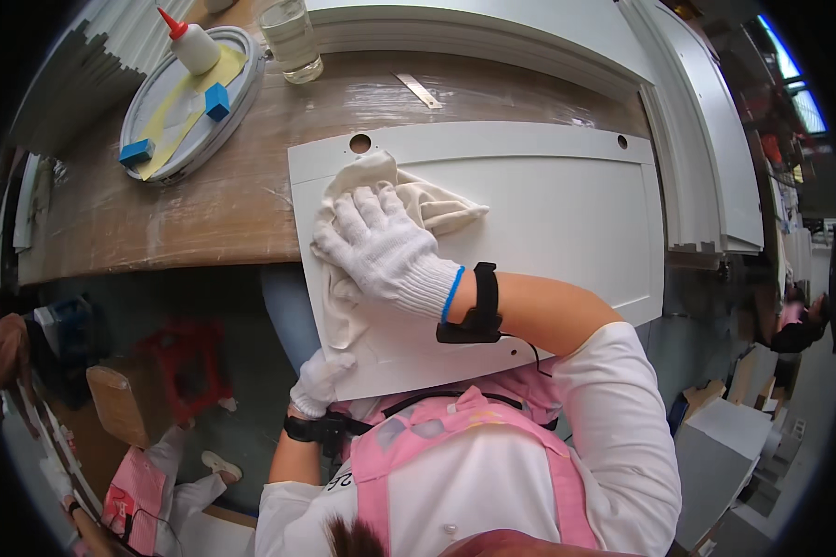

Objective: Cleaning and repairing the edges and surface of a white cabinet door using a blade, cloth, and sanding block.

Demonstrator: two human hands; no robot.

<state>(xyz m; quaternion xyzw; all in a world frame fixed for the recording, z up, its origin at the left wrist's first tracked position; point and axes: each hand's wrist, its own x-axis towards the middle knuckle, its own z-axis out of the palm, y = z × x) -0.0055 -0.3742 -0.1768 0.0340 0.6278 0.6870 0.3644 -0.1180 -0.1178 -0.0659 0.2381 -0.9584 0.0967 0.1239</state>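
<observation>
A white cabinet door panel [557, 223] with a recessed field and round holes lies on the brown, film-wrapped table, its near part jutting over the edge toward me. My right hand [381, 243], in a white knit glove with a blue cuff, lies flat with fingers spread on a cream cloth [446, 210] bunched on the panel's left part. One end of the cloth trails down the panel's left side. Also gloved, my left hand [321, 382] is closed on the panel's near left corner; some of its fingers are hidden.
At the far left, a round white lid [241, 107] carries a red-tipped white bottle [195, 51], yellow sheet and blue blocks [216, 101]. Beside it stand a clear liquid-filled cup [293, 46] and a metal strip [419, 91]. White panels [697, 139] border the right. Another person [139, 492] is lower left.
</observation>
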